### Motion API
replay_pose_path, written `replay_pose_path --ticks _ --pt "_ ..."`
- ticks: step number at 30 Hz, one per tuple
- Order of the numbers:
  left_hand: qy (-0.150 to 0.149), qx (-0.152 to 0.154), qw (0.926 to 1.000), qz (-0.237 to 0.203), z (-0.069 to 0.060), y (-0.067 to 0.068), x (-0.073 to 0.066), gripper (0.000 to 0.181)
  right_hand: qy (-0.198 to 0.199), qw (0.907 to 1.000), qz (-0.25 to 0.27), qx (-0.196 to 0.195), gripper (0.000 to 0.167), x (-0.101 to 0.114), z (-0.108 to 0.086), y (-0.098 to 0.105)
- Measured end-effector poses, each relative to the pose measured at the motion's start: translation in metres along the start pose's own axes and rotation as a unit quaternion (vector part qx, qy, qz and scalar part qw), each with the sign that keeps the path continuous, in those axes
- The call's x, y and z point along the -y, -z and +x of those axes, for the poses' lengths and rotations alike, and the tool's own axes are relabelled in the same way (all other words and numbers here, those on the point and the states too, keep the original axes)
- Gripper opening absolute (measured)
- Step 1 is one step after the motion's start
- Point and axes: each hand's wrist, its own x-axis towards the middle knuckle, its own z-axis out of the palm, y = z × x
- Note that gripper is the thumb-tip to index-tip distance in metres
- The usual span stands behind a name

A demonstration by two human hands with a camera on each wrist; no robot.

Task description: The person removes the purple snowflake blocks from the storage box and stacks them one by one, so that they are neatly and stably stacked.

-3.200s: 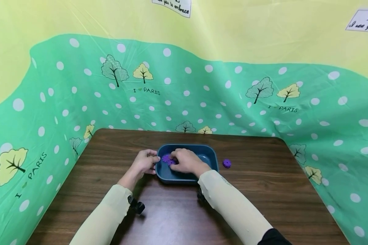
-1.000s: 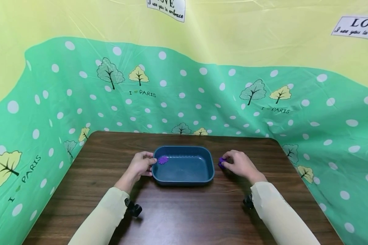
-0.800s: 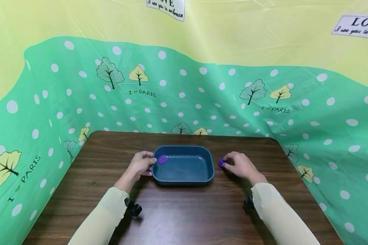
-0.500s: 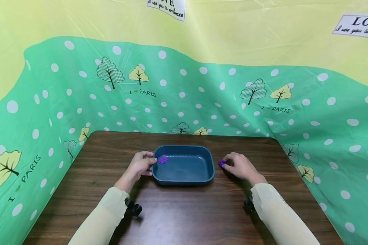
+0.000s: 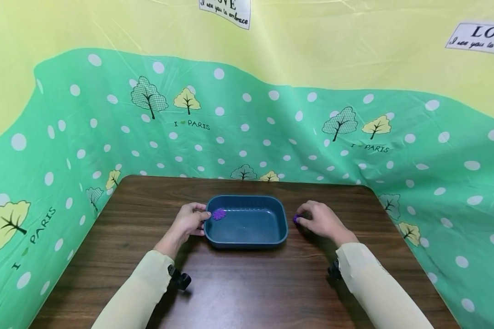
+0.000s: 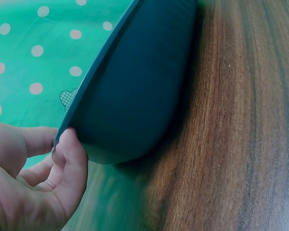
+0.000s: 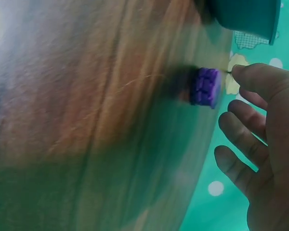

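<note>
My left hand [image 5: 188, 220] pinches the left rim of the dark blue tray [image 5: 247, 246]. In the left wrist view, the thumb and fingers [image 6: 73, 159] lie on either side of that rim. One purple toothed disc [image 5: 219, 214] shows inside the tray at its left end. Right of the tray, a small stack of purple toothed discs [image 7: 205, 87] stands on the table, mostly hidden from the head view. Close above it, my right hand [image 5: 322, 220] has loosely bent fingers, with a gap to the stack in the right wrist view and nothing seen in its grasp.
The brown wooden table [image 5: 247, 292] has rounded far corners. Behind it and at both sides hangs a green and yellow cloth [image 5: 247, 109] with dots and trees. A small black camera [image 5: 181, 279] sits under the left wrist.
My right hand has moved from inside the tray to the stack at the right, and lately rises slightly from it. Fewer purple discs show in the tray. The left hand stays on the rim.
</note>
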Motion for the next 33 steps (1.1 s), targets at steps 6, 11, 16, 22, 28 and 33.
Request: replay_pose_path --ticks 6,11,16,22,28,33 --pt "-0.006 0.003 1.0 0.003 -0.001 0.0 0.0 0.035 0.022 0.9997 0.0 -0.008 0.029 0.013 0.01 0.007" --pt "-0.008 0.003 1.0 0.004 -0.002 0.0 0.0 0.035 0.05 0.9986 0.004 -0.019 0.028 0.033 0.02 0.014" --pt "-0.008 0.004 1.0 0.004 -0.001 0.0 0.0 0.035 0.073 0.997 0.012 -0.024 0.025 0.056 0.031 0.018" --pt "-0.007 0.005 1.0 0.004 -0.001 0.0 0.0 0.035 0.08 0.9966 0.017 -0.014 0.027 0.076 0.045 0.013" --pt "-0.005 0.006 1.0 0.001 0.0 0.001 0.0 0.035 0.08 0.9968 0.01 -0.002 0.025 0.092 0.057 0.002" --pt "-0.006 0.005 1.0 -0.001 0.0 0.0 0.0 0.035 0.092 0.9957 0.007 0.009 0.027 0.104 0.067 -0.012"
